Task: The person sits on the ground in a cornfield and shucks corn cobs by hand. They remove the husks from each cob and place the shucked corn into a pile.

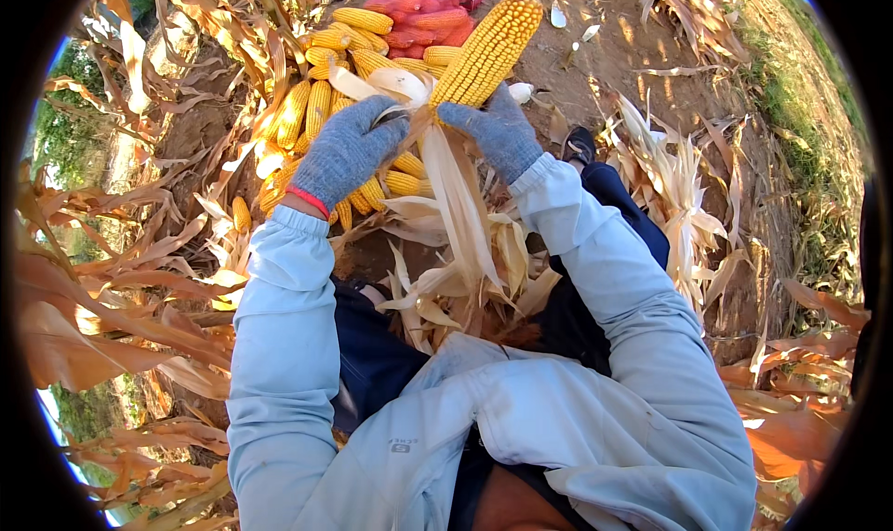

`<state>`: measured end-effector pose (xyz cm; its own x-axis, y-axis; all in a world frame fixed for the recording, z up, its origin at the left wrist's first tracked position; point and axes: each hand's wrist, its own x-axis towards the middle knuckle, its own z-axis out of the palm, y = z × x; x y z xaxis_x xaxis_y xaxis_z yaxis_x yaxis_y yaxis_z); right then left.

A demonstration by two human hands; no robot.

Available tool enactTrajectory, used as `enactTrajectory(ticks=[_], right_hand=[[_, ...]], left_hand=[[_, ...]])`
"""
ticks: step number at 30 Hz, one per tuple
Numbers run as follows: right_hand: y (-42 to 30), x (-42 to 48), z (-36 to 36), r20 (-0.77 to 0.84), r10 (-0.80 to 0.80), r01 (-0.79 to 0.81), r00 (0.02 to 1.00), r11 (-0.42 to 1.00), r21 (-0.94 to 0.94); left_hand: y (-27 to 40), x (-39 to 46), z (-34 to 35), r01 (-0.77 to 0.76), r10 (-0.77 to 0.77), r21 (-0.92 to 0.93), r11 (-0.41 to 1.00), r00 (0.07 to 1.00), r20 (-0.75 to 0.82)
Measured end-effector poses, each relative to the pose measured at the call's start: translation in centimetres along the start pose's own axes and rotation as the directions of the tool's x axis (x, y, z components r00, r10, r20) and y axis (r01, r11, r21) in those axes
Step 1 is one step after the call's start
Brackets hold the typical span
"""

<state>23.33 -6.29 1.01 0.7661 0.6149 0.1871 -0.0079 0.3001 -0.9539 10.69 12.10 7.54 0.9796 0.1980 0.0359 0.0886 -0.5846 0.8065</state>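
My right hand (499,130), in a grey knit glove, holds the base of a large yellow corn cob (492,50) that points up and to the right. Its kernels are bare, and dry pale husk leaves (457,203) hang down from its base. In a matching glove, my left hand (352,147) grips a strip of husk (394,84) to the left of the cob; the exact finger hold is partly hidden. Beneath and beyond my hands lies a heap of husked yellow cobs (317,105).
A red mesh sack (425,15) with cobs in it lies behind the heap. Loose husks (509,245) cover ground between my legs. Dry corn stalks and leaves (139,315) crowd the left, and a husk pile (684,210) lies on the right. One small cob (241,215) lies apart.
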Motion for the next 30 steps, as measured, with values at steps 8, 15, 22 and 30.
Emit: enactTrajectory(ticks=[8,15,22,30], right_hand=[[0.4,0.2,-1.3,0.038,-0.153,0.146,0.988,0.799,-0.583],[0.5,-1.6,1.5,0.275,-0.067,0.223,0.959,0.777,-0.588],[0.6,-2.5,1.6,0.429,0.004,0.236,0.903,0.830,-0.506],[0.5,-2.9,1.6,0.548,0.081,0.147,0.833,0.922,-0.359]], left_hand=[[-0.2,-0.1,-3.1,-0.151,0.297,0.313,0.938,0.818,-0.493],[2.8,0.1,-0.2,-0.539,0.607,0.281,0.794,0.680,-0.412],[0.9,-0.1,0.6,-0.436,0.392,-0.212,0.875,0.893,-0.220],[-0.9,-0.4,1.7,-0.449,0.503,0.226,0.865,0.774,-0.384]])
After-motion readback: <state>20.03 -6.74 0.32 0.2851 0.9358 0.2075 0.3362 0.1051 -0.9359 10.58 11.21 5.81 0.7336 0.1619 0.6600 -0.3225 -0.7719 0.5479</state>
